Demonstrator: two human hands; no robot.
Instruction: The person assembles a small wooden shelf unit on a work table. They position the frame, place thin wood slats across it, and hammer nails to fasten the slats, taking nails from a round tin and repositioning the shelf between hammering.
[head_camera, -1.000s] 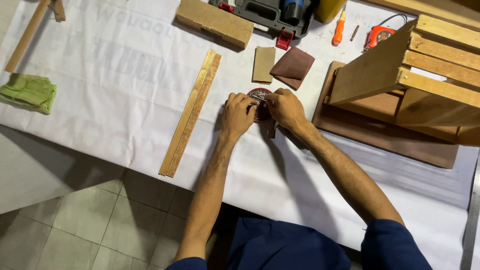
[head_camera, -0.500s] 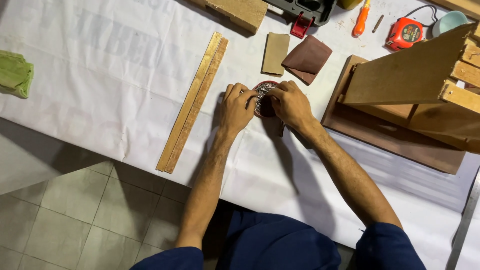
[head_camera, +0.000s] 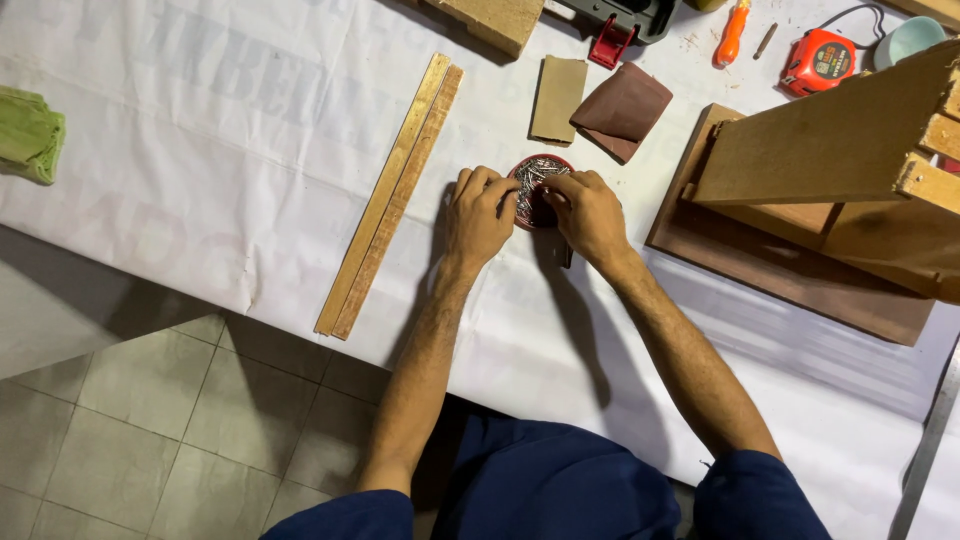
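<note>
Shiny metal pins fill a small red dish (head_camera: 540, 190), probably plastic. Two pale wood strips (head_camera: 392, 195) look smooth and matt. The table's white sheet (head_camera: 200, 150) is creased paper. Brown sandpaper (head_camera: 624, 108) looks rough. The wooden frame (head_camera: 840, 160) is unvarnished.

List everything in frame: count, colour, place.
nail dish: 1, red, full of small silvery nails, centre, between the hands
wood strips: 2, pale, side by side, left of the hands
sandpaper: 2 pieces, tan and brown, beyond the dish
wood frame: 1, light wood, right, on a brown board
tape measure: 1, red, top right
screwdriver: 1, orange, top
wood block: 1, pale, top edge
cloth: 1, green, far left
table cover: 1, white
left hand: fingers at the dish's left rim
right hand: fingers over the nails
</note>
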